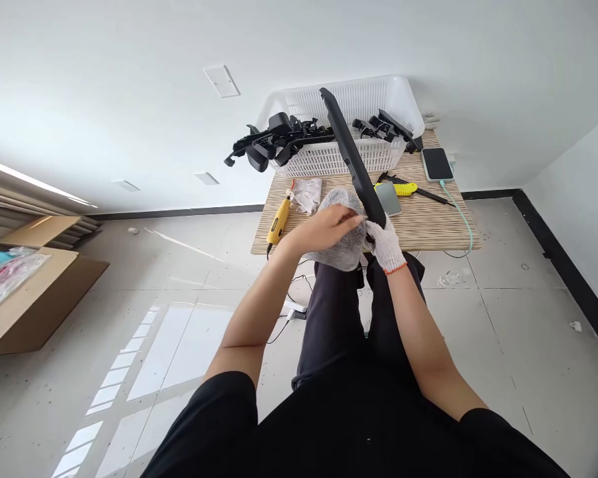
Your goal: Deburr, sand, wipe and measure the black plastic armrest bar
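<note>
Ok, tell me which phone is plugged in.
The phone at the table's far right corner, with the pale green cable; the other phone has none.

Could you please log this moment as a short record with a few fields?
left hand: bare left hand pressing a grey cloth against the lower end of a long black plastic part
right hand: gloved right hand gripping the same end of the part
part pose: tilted, upper end over the white basket
basket contents: more black plastic parts, some hanging over the rim
table: yellow rotary tool, yellow utility knife, two phones, a spare glove
floor left: open cardboard boxes
</note>
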`<state>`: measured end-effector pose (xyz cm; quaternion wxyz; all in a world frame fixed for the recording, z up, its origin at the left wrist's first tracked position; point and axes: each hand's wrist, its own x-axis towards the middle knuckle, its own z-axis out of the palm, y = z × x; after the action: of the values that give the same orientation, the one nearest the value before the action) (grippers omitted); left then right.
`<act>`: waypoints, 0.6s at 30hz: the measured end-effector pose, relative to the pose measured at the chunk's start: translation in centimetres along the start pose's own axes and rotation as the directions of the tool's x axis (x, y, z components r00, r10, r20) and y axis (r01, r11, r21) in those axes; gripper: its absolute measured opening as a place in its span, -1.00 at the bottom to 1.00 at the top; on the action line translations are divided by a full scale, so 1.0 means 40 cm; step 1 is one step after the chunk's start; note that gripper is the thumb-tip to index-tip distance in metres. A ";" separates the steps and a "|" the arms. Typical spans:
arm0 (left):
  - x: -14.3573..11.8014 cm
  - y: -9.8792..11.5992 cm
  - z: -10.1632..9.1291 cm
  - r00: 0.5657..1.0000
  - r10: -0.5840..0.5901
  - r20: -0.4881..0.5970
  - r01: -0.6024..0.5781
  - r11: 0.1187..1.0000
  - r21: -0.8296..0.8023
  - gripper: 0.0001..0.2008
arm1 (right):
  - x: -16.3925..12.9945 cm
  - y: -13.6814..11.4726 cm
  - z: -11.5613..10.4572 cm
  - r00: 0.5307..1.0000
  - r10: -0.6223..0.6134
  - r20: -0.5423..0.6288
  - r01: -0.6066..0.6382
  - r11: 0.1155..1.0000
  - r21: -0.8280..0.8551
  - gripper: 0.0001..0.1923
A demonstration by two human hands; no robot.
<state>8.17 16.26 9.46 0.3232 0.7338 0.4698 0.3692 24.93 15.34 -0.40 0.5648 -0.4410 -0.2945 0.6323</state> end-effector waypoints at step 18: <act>-0.157 -0.338 -0.146 0.822 -0.445 -0.355 0.565 0.567 0.600 -0.54 | 0.013 -0.027 0.048 0.996 -0.069 -0.054 0.072 0.996 0.044 -0.65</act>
<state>-4.65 15.88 -0.11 0.0829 0.6005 0.7861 0.1206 23.74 16.30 1.25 0.6043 -0.4339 -0.2804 0.6066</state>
